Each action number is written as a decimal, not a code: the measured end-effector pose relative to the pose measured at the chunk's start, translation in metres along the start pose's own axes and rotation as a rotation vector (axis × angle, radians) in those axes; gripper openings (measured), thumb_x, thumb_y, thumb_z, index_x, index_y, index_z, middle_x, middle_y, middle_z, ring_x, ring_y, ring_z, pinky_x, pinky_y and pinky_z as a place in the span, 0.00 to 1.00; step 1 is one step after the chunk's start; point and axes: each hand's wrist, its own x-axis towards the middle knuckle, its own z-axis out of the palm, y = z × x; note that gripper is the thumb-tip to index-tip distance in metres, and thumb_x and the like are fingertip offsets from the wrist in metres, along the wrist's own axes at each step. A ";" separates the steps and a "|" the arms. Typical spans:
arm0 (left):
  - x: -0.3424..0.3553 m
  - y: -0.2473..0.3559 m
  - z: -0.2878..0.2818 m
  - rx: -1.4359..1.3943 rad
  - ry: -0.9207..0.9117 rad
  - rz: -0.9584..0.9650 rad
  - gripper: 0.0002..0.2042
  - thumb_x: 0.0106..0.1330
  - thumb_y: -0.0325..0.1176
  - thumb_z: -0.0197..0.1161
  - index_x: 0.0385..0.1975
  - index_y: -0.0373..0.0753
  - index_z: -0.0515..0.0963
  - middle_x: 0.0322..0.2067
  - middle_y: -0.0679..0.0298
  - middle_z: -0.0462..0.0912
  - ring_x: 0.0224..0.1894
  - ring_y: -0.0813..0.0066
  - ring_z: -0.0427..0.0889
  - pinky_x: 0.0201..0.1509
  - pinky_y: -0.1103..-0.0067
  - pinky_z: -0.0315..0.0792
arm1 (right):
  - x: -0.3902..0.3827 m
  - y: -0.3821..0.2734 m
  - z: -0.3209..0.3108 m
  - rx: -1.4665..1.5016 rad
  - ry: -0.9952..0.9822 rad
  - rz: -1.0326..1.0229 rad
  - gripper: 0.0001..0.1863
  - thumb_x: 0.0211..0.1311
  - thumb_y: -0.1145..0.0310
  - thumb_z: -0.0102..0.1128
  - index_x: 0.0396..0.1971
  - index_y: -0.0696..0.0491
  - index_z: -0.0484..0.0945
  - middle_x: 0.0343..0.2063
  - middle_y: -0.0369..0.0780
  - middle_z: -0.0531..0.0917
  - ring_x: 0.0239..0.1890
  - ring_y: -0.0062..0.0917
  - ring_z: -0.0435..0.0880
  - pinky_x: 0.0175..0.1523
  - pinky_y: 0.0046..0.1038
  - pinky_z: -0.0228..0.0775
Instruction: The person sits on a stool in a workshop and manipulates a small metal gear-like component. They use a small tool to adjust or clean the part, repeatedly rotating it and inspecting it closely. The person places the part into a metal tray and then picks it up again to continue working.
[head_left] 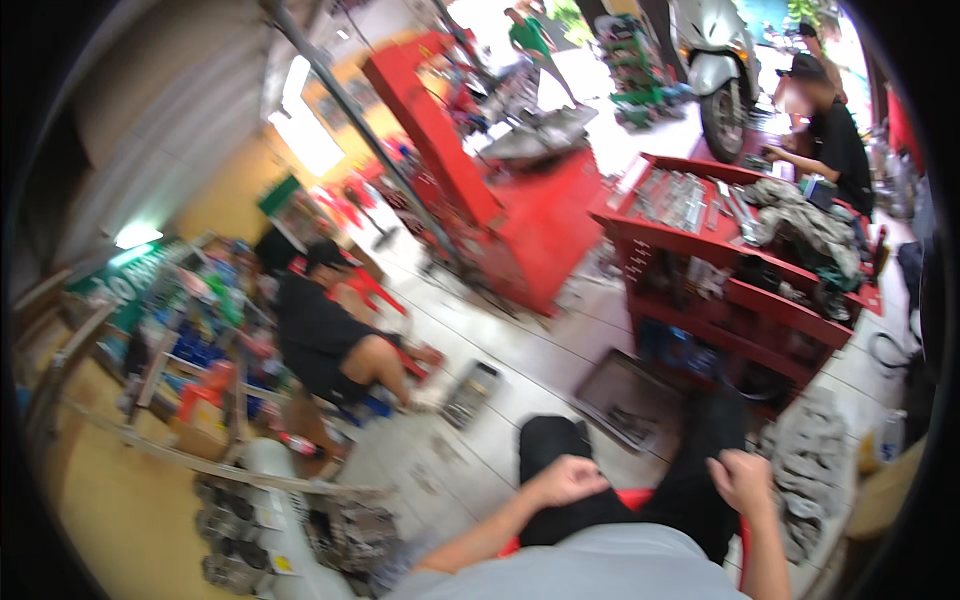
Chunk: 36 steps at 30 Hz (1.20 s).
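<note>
My left hand [570,480] rests on my left thigh, fingers curled closed, with no object visible in it. My right hand [742,478], also loosely closed, is at my right leg and shows nothing held. I am seated on red plastic [635,496] in black trousers [545,445]. Just beyond my knees lie a metal tray [615,390] with parts in it and a smaller oblong container [470,390] on the tiles. Grey metal parts [805,480] are laid out on the floor at my right.
A red tool cart [730,335] holds wrenches and rags. Behind it are a scooter [722,110] and a person in black [840,150]. Another person [315,320] sits low at left beside cluttered shelves [200,340]. A red lift platform [530,240] stands mid-back; a person in green [530,40] is beyond.
</note>
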 end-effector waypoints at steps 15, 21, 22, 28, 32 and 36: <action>0.226 -0.201 -0.025 0.711 -0.100 -0.621 0.26 0.57 0.51 0.69 0.50 0.40 0.83 0.48 0.51 0.86 0.55 0.54 0.83 0.59 0.65 0.75 | 0.180 0.080 0.295 -0.179 -0.809 -0.108 0.15 0.55 0.57 0.64 0.40 0.48 0.86 0.38 0.49 0.88 0.43 0.43 0.88 0.48 0.43 0.80; 0.248 -0.246 0.014 0.544 -0.318 -0.336 0.17 0.55 0.46 0.67 0.36 0.39 0.87 0.39 0.51 0.88 0.41 0.56 0.87 0.47 0.63 0.78 | 0.192 0.103 0.326 -0.284 -0.871 -0.019 0.17 0.56 0.58 0.61 0.41 0.52 0.84 0.43 0.49 0.86 0.48 0.42 0.86 0.53 0.42 0.79; 0.251 -0.250 0.015 0.486 -0.323 -0.364 0.16 0.56 0.45 0.67 0.37 0.40 0.87 0.39 0.52 0.88 0.39 0.56 0.87 0.45 0.62 0.79 | 0.203 0.103 0.323 -0.317 -0.990 0.092 0.18 0.58 0.60 0.59 0.45 0.52 0.84 0.47 0.49 0.86 0.52 0.43 0.85 0.54 0.42 0.78; 0.251 -0.275 0.032 0.599 -0.363 -0.752 0.16 0.62 0.33 0.58 0.46 0.40 0.85 0.53 0.55 0.84 0.56 0.57 0.83 0.56 0.63 0.77 | 0.209 0.117 0.362 -0.345 -0.981 0.230 0.17 0.61 0.63 0.56 0.48 0.50 0.82 0.48 0.49 0.86 0.51 0.44 0.85 0.54 0.49 0.78; 0.268 -0.306 0.030 0.662 -0.224 -0.857 0.13 0.66 0.32 0.57 0.47 0.45 0.86 0.55 0.61 0.83 0.59 0.60 0.80 0.56 0.63 0.73 | 0.203 0.146 0.402 -0.441 -1.067 0.295 0.18 0.63 0.61 0.55 0.50 0.52 0.80 0.48 0.49 0.86 0.52 0.45 0.85 0.57 0.55 0.74; 0.298 -0.362 0.019 0.973 0.015 -0.527 0.10 0.64 0.33 0.58 0.40 0.44 0.85 0.44 0.62 0.83 0.51 0.61 0.81 0.50 0.66 0.74 | 0.196 0.184 0.444 -0.404 -1.068 0.249 0.17 0.64 0.59 0.57 0.47 0.52 0.81 0.46 0.49 0.86 0.52 0.45 0.84 0.60 0.50 0.67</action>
